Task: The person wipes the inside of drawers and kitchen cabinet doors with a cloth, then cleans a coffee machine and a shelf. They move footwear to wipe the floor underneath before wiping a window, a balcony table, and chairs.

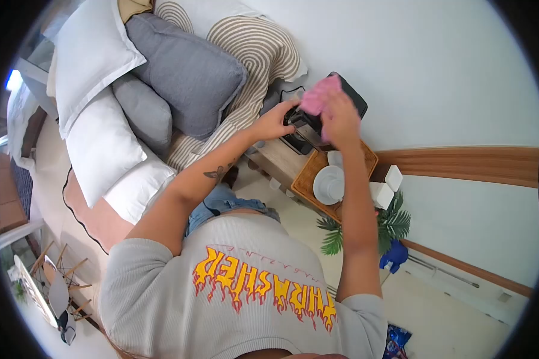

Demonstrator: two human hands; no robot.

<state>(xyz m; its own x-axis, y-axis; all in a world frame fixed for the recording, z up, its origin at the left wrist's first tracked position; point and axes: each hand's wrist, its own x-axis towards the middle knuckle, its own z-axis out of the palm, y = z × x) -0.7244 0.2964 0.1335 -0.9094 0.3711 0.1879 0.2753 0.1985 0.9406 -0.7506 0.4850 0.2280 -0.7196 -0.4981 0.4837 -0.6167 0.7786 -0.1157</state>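
A black appliance [354, 96], which looks like a coffee machine, stands on a wooden surface against the wall. My left hand [273, 124] grips the near left part of it, with thumb and fingers bent around the dark edge. In my right hand [341, 122] is a pink cloth [321, 96], pressed against the top of the appliance. This hand is slightly blurred and, with the cloth, hides much of the appliance's upper side.
Beside the appliance, a wicker tray [305, 179] holds white bowls [329, 184]. White containers [382, 194] and a green plant [394, 221] are at the right. A bed with grey pillows [182, 75] and white pillows [105, 143] lies to the left.
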